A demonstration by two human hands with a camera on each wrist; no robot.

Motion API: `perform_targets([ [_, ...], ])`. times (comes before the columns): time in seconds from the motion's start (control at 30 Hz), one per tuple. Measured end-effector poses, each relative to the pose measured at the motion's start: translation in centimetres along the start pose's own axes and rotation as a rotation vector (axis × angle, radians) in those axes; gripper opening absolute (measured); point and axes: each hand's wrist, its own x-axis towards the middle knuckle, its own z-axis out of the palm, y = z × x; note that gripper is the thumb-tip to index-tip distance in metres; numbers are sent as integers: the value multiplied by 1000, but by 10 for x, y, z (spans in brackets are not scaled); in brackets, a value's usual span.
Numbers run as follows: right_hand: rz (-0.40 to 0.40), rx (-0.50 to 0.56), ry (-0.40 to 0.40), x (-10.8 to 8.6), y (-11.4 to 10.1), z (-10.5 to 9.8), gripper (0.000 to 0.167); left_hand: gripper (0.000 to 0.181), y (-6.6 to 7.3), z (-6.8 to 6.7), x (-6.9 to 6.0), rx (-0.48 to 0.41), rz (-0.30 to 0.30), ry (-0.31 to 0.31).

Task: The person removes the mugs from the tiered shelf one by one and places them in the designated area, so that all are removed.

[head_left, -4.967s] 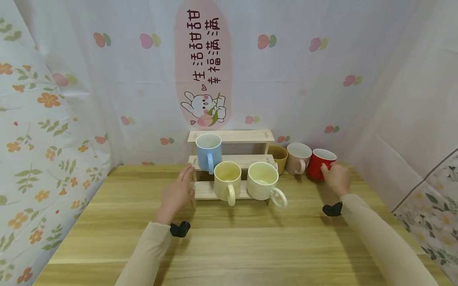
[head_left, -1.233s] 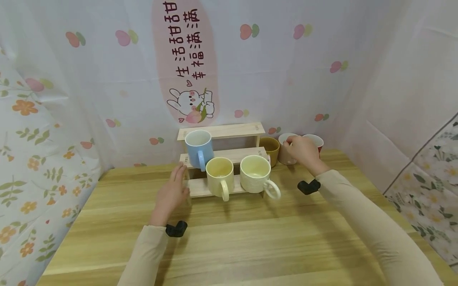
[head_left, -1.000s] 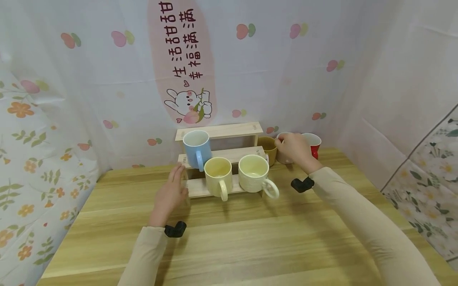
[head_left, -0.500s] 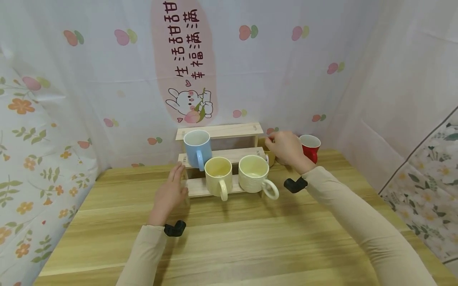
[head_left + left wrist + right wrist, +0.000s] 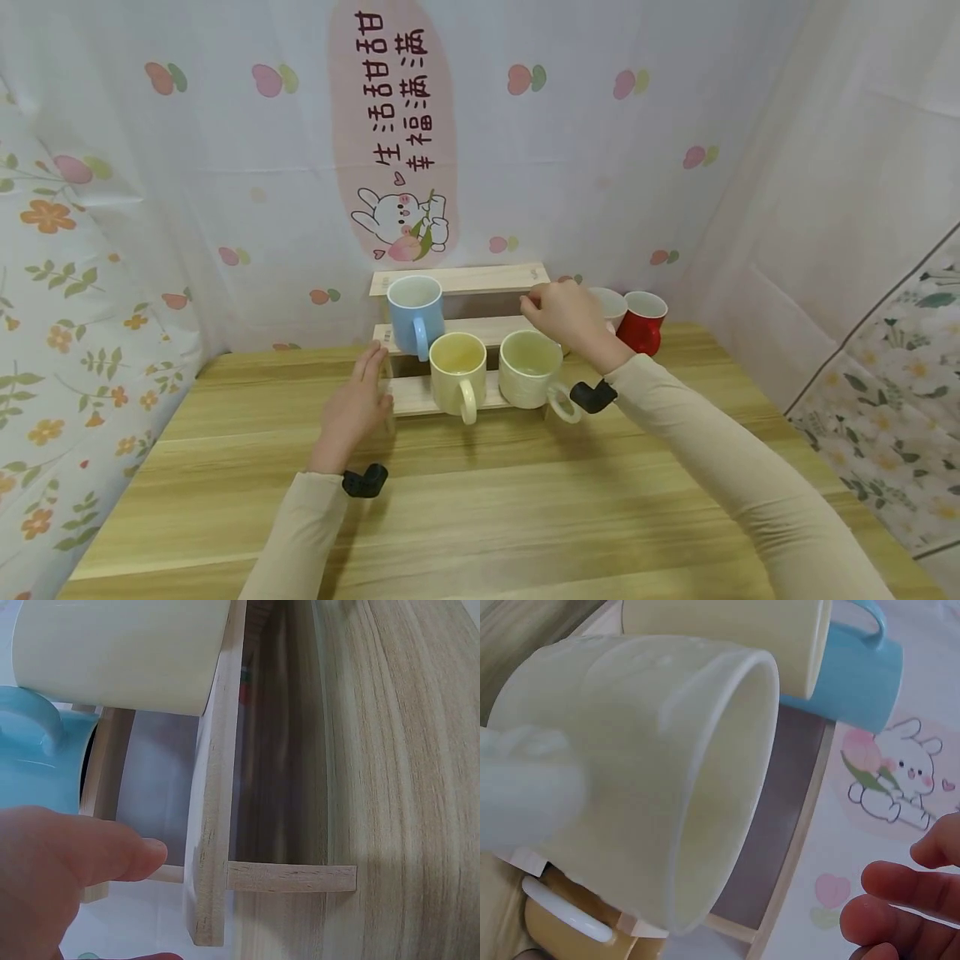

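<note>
A small wooden tiered rack [image 5: 459,280] stands at the back of the table. Its middle tier bears a blue mug [image 5: 416,317]. On the lowest tier sit a yellow mug [image 5: 458,375] and a cream mug [image 5: 528,372] with a ring handle. My left hand [image 5: 351,421] rests against the rack's left end, fingers extended. My right hand [image 5: 566,312] is in the air over the rack's right end, fingers loosely bent with nothing between them. A mustard mug [image 5: 577,915] with a white handle shows in the right wrist view; in the head view my right hand mostly hides it.
Right of the rack stand a pale pink mug [image 5: 609,304], partly covered by my hand, and a red mug [image 5: 642,323]. A printed cloth [image 5: 300,167] hangs close behind the rack. The wooden table [image 5: 480,517] stretches toward me.
My right hand has left the red mug and travelled left past the pink and mustard mugs. The red mug's handle now shows at its front. My left hand has stayed at the rack.
</note>
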Motion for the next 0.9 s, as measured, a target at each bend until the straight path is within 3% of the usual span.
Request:
perform_targets([
  [0.27, -33, -49, -3, 2, -20, 9, 40, 73, -1, 1, -2, -7, 5, -4],
  [0.53, -129, -101, 39, 11, -38, 14, 44, 74, -3, 4, -2, -7, 7, 6],
  [0.9, -148, -86, -39, 24, -66, 21, 41, 73, -3, 2, 0, -7, 12, 5],
])
